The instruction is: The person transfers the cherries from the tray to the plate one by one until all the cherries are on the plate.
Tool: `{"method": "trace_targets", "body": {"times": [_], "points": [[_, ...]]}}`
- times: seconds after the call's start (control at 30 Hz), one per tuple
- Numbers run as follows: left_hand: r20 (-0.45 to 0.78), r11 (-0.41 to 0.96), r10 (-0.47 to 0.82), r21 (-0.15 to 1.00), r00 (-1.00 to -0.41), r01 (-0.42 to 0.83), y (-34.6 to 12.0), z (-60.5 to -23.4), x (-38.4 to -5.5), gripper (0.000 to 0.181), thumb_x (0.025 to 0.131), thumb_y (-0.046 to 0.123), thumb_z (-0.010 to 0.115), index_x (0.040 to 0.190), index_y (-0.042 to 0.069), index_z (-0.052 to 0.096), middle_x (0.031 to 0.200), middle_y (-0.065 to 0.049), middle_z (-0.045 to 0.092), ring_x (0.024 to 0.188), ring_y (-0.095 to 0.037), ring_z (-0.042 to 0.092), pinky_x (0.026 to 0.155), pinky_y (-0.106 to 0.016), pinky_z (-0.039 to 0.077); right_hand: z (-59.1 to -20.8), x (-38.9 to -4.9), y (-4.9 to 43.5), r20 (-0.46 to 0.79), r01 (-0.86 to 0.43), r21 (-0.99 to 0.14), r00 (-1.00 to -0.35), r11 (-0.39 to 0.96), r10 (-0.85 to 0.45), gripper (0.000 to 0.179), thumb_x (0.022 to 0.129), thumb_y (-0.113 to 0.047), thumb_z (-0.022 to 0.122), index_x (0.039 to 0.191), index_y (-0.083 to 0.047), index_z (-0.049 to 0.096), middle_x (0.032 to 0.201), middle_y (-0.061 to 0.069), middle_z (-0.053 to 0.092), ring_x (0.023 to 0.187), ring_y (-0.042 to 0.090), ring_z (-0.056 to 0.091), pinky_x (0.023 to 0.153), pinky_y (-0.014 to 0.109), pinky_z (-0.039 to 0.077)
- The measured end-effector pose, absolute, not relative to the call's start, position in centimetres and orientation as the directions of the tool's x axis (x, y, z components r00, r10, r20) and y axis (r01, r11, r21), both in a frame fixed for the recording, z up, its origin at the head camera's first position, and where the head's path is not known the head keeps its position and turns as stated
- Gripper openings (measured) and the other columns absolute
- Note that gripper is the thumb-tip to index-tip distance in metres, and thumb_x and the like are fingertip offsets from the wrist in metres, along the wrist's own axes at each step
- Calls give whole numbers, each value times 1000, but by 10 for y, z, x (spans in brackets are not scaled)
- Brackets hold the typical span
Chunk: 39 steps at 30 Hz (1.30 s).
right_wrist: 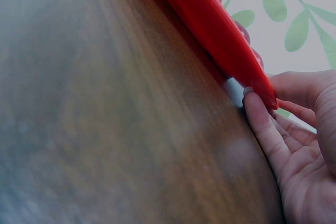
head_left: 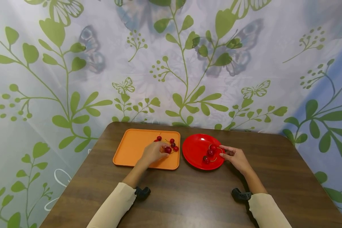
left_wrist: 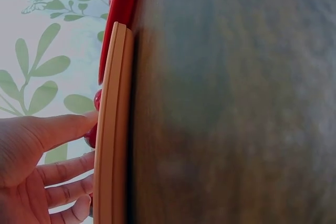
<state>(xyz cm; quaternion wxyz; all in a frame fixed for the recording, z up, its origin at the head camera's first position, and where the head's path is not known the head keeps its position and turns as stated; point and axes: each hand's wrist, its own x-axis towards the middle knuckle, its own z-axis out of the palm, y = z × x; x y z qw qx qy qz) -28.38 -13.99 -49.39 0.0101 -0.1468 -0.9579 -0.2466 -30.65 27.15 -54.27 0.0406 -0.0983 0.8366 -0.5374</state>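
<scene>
In the head view my left hand (head_left: 155,153) is over the right part of an orange tray (head_left: 132,145), thumb and fingertips around a dark red cherry (head_left: 168,150). The left wrist view shows this cherry (left_wrist: 91,137) between thumb and index finger, partly hidden by the tray rim. Several more cherries (head_left: 172,141) with stems lie beside that hand on the tray. My right hand (head_left: 238,158) pinches the right rim of a red plate (head_left: 194,148), thumb above and a finger beneath in the right wrist view. On the plate lie cherries (head_left: 210,152) with stems.
Tray and plate stand side by side, a narrow gap between them, on a brown wooden table (head_left: 188,196). Behind the table's far edge hangs a curtain (head_left: 148,79) printed with leaves and butterflies. Black wrist devices (head_left: 142,193) sit at both cuffs.
</scene>
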Motion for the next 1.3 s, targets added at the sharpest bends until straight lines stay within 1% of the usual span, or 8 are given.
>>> {"method": "trace_targets", "body": {"times": [0.13, 0.27, 0.43, 0.57, 0.73, 1.0, 1.2, 1.3], "points": [[98, 839, 278, 460, -956, 291, -141, -495, -284, 32, 86, 25, 83, 117, 19, 77, 94, 1, 73, 77, -15, 62, 62, -29, 50, -542, -307, 272, 48, -135, -900, -976, 414, -214, 49, 93, -23, 77, 136, -5, 65, 83, 11, 63, 68, 16, 52, 57, 26, 48], [104, 837, 282, 458, -954, 298, -141, -497, -284, 30, 86, 24, 83, 115, 19, 78, 90, 2, 72, 75, -14, 61, 60, -28, 49, -543, -306, 272, 53, -141, -898, -975, 416, -215, 50, 93, -24, 77, 137, -3, 63, 81, 8, 63, 67, 15, 53, 58, 26, 49], [107, 834, 280, 465, -954, 297, -140, -497, -284, 29, 85, 23, 84, 113, 19, 78, 89, 1, 72, 74, -14, 61, 60, -28, 49, -543, -306, 271, 41, -121, -908, -979, 402, -201, 49, 92, -23, 78, 136, -6, 65, 83, 10, 64, 67, 16, 53, 56, 26, 47], [108, 832, 276, 470, -955, 294, -139, -497, -283, 29, 84, 26, 85, 112, 19, 78, 89, 2, 72, 75, -13, 62, 61, -28, 49, -543, -306, 271, 34, -113, -913, -979, 393, -201, 48, 92, -22, 78, 136, -7, 65, 84, 12, 64, 68, 16, 53, 57, 26, 48], [108, 831, 274, 474, -956, 292, -139, -498, -282, 27, 84, 27, 85, 110, 20, 78, 91, 3, 73, 76, -13, 62, 61, -28, 50, -543, -307, 271, 24, -104, -907, -980, 408, -196, 49, 92, -23, 78, 137, -8, 65, 81, 10, 61, 67, 17, 51, 56, 27, 48], [115, 830, 276, 472, -954, 297, -139, -500, -283, 25, 85, 26, 84, 108, 21, 78, 92, 4, 74, 82, -16, 66, 66, -31, 52, -545, -308, 271, 25, -106, -908, -979, 405, -200, 51, 91, -25, 78, 137, -8, 65, 86, 11, 66, 71, 16, 55, 59, 26, 50], [122, 826, 285, 472, -951, 308, -139, -500, -283, 24, 84, 26, 85, 107, 21, 78, 93, 4, 74, 81, -15, 65, 65, -30, 52, -545, -308, 271, 31, -112, -908, -979, 404, -201, 50, 92, -24, 78, 137, -8, 65, 86, 11, 68, 70, 16, 56, 58, 26, 49], [124, 822, 286, 477, -950, 309, -138, -500, -282, 24, 84, 26, 85, 107, 20, 78, 95, 4, 74, 83, -15, 65, 68, -31, 53, -543, -307, 270, 34, -117, -904, -978, 410, -203, 50, 92, -25, 78, 137, -8, 65, 89, 12, 69, 71, 16, 57, 58, 26, 49]]}}
